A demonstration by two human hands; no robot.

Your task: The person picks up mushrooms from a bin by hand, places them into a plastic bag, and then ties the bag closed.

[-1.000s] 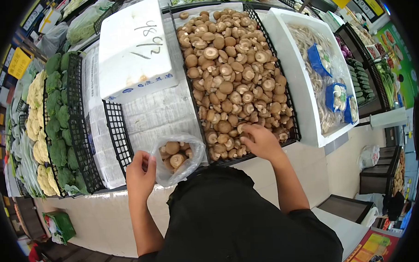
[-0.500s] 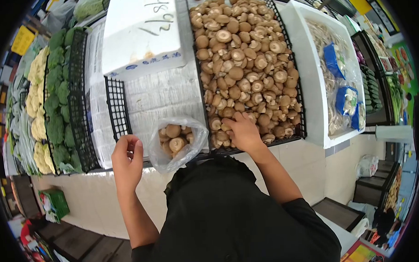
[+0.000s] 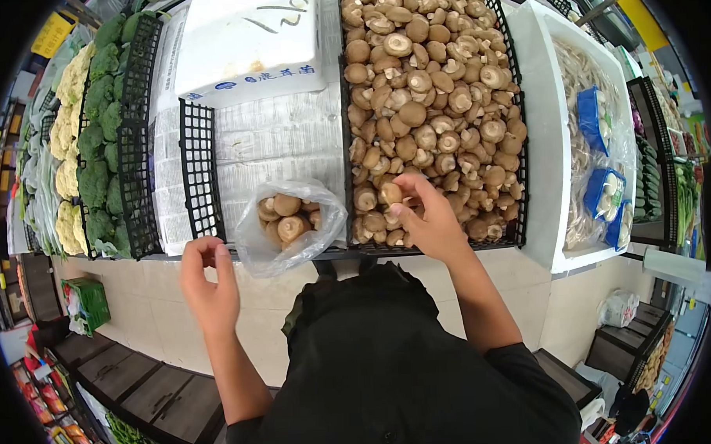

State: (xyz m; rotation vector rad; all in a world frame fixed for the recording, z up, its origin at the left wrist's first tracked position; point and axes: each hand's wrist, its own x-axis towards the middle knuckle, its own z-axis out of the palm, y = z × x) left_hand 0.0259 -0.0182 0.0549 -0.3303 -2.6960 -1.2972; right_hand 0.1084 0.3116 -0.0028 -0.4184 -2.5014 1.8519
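Brown mushrooms (image 3: 426, 110) fill a large black crate. Over the crate's near part, my right hand (image 3: 430, 219) holds one mushroom (image 3: 390, 193) between thumb and fingers. A clear plastic bag (image 3: 325, 239) stands open at the counter's near edge, with several mushrooms (image 3: 291, 226) inside. My left hand (image 3: 210, 282) is left of the bag, apart from it, its fingers curled with thumb and index close together; whether anything is between them cannot be made out.
A white foam box (image 3: 247, 38) with handwriting stands behind the bag. Broccoli (image 3: 102, 145) and cauliflower (image 3: 66, 177) lie at the left. On the right, another foam box (image 3: 540, 137) holds blue-trayed packs (image 3: 593, 120). Black crate mesh (image 3: 200, 172) rises behind my left hand.
My right hand has lifted slightly from the pile, and a mushroom now shows in its fingers. The view has shifted a little. My left hand stays near the bag.
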